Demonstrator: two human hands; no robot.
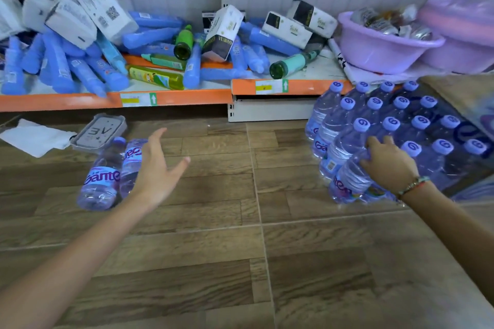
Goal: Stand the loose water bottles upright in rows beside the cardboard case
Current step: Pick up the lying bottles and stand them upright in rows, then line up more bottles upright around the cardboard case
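the right hand (pixel 389 161) is gripping a full, heavy, slick bottle (pixel 350 177) at right by the rows; the left hand (pixel 157 168) is reaching, fingers spread, toward two lying bottles (pixel 101 181) at left, best grasped mid-body.

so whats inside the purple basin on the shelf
The purple basin holds a heap of crinkled, shiny packets, piled above the rim. Their labels are too blurred to read, and whatever lies lower in the basin is covered.
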